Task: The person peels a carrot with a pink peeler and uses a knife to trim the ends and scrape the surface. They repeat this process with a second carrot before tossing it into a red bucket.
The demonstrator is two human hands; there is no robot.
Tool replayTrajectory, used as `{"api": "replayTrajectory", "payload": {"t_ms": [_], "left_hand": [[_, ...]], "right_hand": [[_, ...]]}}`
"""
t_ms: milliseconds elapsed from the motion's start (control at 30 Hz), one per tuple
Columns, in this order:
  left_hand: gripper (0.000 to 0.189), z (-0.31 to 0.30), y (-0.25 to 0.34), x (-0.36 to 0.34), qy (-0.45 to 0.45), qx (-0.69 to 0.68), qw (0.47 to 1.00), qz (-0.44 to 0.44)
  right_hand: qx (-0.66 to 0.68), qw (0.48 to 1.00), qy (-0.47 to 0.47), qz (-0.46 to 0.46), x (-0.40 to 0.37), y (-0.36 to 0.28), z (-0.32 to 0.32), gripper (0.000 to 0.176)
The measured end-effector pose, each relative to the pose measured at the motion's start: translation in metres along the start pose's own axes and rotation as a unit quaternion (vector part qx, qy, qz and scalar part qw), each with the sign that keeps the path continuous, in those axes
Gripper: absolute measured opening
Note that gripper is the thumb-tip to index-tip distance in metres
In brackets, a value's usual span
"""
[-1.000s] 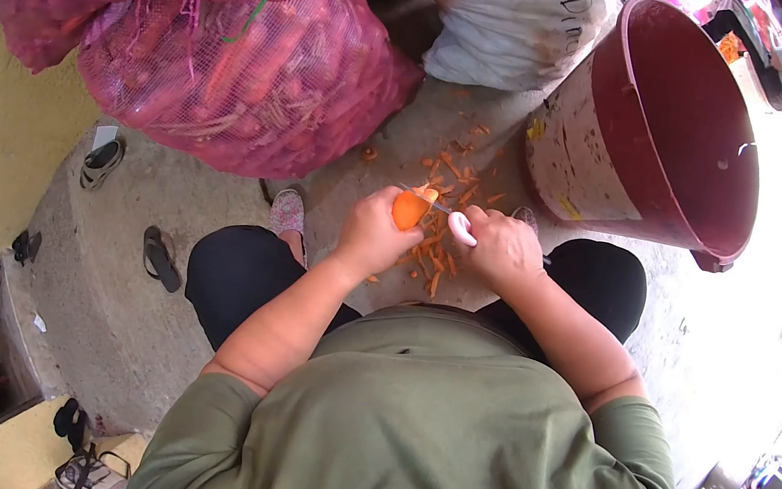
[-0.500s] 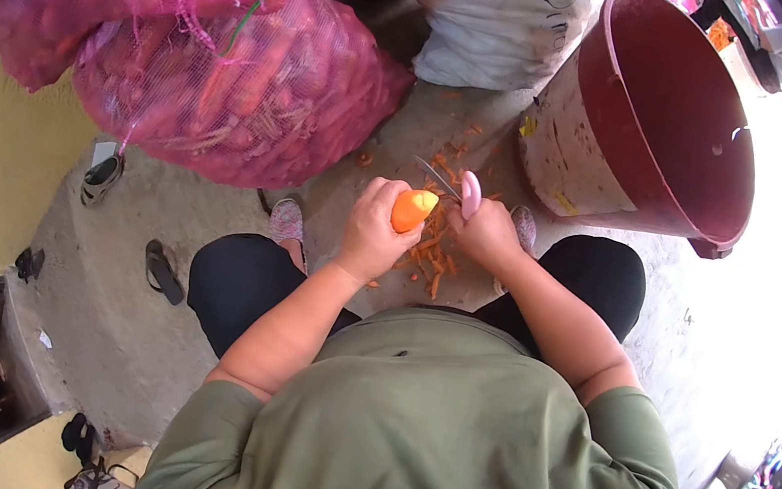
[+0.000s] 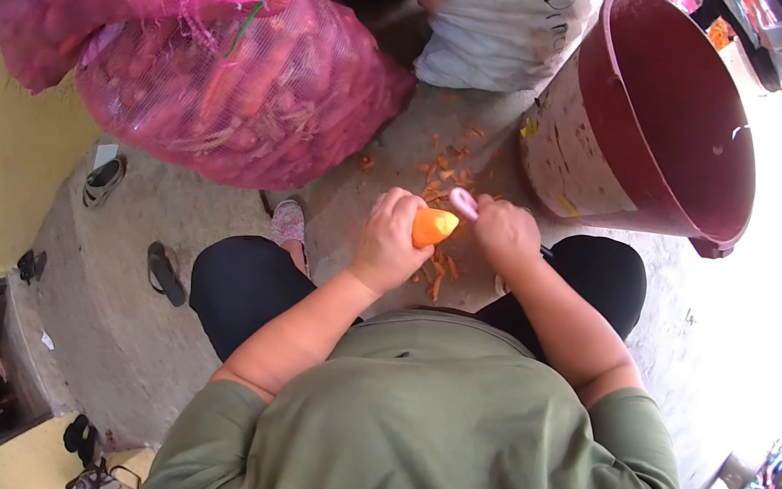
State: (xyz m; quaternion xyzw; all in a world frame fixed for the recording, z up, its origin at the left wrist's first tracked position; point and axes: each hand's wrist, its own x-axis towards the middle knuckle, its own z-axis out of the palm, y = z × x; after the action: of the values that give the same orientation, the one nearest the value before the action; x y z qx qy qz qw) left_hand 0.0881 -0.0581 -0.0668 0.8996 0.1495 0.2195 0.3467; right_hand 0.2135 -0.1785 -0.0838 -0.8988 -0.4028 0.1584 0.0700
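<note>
My left hand is wrapped round a carrot, whose bright orange, peeled end with a yellowish cut tip points toward the right hand. Closed on a knife, my right hand is just beside that tip. The knife's pink handle end sticks out at the left of the fist; most of its blade is hidden. Orange peelings lie scattered on the concrete floor below and beyond both hands.
A pink mesh sack full of carrots stands at the front left. Beside it is a white sack. A large maroon bucket leans at the front right. Sandals lie on the floor at left.
Both hands have shifted slightly right, and the carrot has turned to point more sideways. The right hand has rotated the knife; its blade, visible earlier pointing forward-left, no longer shows there.
</note>
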Motion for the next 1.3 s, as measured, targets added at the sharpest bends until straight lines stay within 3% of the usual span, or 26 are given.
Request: {"api": "replayTrajectory", "payload": {"t_ms": [33,133,233,533,633,767,833,867,967,1067,1200,1300], "left_hand": [[0.035,0.002,-0.001,-0.001,-0.016,-0.012,1.000,-0.020],[0.036,0.001,-0.015,-0.002,-0.028,-0.010,0.995,-0.092],[0.033,-0.001,-0.018,0.000,-0.033,0.000,0.989,-0.141],[0.030,0.004,-0.019,-0.003,-0.056,-0.011,0.986,-0.159],[0.033,0.005,-0.013,-0.007,-0.093,0.022,0.990,-0.101],[0.041,0.014,-0.016,-0.010,-0.075,-0.113,0.982,-0.134],[0.036,0.008,-0.026,-0.002,-0.091,-0.379,0.870,-0.302],[0.039,0.003,-0.029,0.000,-0.077,-0.503,0.782,-0.360],[0.039,0.000,-0.040,0.002,0.009,-0.583,0.697,-0.417],[0.041,-0.007,-0.032,-0.001,-0.004,-0.663,0.634,-0.397],[0.037,-0.002,-0.032,-0.004,-0.023,-0.674,0.650,-0.350],[0.035,-0.006,-0.029,-0.001,-0.027,-0.717,0.605,-0.346]], "right_hand": [[0.024,1.000,-0.012,0.016,0.003,0.002,-0.003,0.014],[0.089,0.993,0.071,0.021,-0.003,-0.010,-0.016,0.015],[0.084,0.986,0.112,-0.089,-0.027,-0.023,-0.014,0.015],[0.006,0.998,-0.016,-0.062,-0.025,-0.032,-0.019,0.018],[-0.007,0.998,-0.048,-0.029,0.003,-0.003,0.008,0.021],[0.099,0.990,-0.073,0.065,0.013,-0.005,0.000,0.024],[0.207,0.966,-0.117,0.101,0.014,-0.002,0.007,0.026],[0.270,0.945,-0.146,0.114,0.014,-0.001,0.012,0.027],[0.386,0.903,-0.158,0.109,0.000,-0.011,0.003,0.031],[0.591,0.794,-0.112,0.089,-0.008,-0.020,0.014,0.035],[0.613,0.782,-0.110,0.039,-0.006,-0.025,-0.004,0.033],[0.609,0.785,-0.112,0.030,-0.007,-0.028,-0.023,0.034]]}}
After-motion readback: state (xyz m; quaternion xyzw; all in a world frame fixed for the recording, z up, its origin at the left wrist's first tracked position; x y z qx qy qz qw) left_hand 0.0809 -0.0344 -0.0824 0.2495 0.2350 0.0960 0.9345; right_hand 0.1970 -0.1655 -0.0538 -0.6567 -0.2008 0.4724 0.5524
